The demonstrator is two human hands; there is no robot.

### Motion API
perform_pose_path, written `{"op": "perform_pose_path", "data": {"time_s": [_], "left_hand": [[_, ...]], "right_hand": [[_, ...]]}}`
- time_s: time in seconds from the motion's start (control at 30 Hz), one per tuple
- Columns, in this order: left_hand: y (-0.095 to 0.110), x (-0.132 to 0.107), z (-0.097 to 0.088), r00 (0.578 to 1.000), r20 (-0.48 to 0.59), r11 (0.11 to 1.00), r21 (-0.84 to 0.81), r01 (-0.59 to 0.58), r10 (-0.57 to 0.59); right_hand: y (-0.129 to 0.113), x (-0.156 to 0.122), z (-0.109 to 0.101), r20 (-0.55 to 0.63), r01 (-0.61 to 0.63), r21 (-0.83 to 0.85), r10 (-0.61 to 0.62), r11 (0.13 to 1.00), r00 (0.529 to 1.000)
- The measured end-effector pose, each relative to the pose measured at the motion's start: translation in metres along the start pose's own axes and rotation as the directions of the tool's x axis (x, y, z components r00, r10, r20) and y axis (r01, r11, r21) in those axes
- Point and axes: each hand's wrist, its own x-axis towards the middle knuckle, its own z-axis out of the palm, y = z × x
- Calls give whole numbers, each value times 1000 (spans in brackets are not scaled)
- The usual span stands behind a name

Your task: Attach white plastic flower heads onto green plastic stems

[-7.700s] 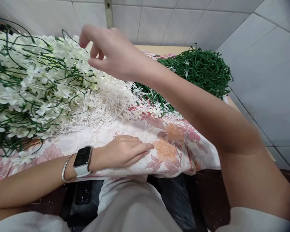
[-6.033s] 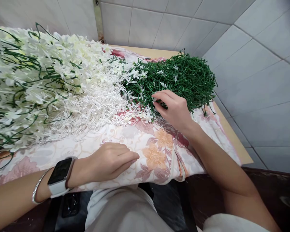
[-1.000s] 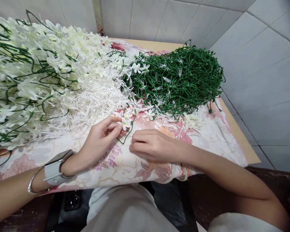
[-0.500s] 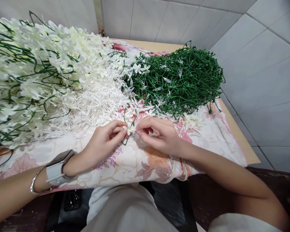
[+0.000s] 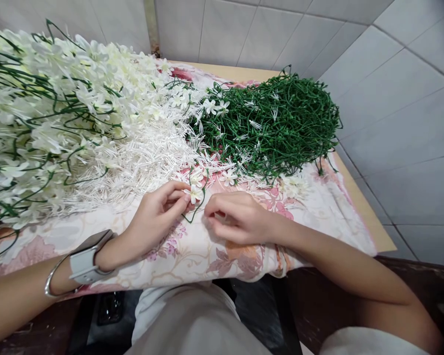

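Observation:
My left hand (image 5: 159, 209) pinches a white artificial flower (image 5: 195, 194) between thumb and fingers, its thin green stem (image 5: 197, 213) curving out beside the fingertips. Just to the right, apart from the flower, my right hand (image 5: 240, 217) is closed with its fingers curled. Whether anything sits in those fingertips is hidden. Beyond both hands lies a spread of small white stamen pieces (image 5: 148, 158). A loose white flower (image 5: 228, 177) rests on the patterned cloth (image 5: 133, 266) past my right hand.
A heap of white flowers on green stems (image 5: 52, 108) fills the left side. At the back right is a pile of bare green stems (image 5: 292, 123). The cloth covers a wooden table (image 5: 383, 236), with tiled walls (image 5: 399, 128) behind and to the right.
My right hand has come away from the flower, slightly down and closer to me, and its fingers have curled in. The flower remains in my left hand, shifted slightly left.

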Motion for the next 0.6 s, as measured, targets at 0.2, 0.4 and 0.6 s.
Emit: {"op": "perform_pose_path", "data": {"time_s": [0.2,0.4,0.6], "left_hand": [[2,0,1,1000,-7,999,-30,13,-13],[4,1,0,999,-12,995,-96,37,-38],[4,2,0,997,-13,989,-135,67,-70]], "right_hand": [[-3,0,1,251,126,-376,-29,918,968],[-2,3,-18,392,8,-393,160,919,906],[4,6,-37,428,-149,-441,354,885,831]]}}
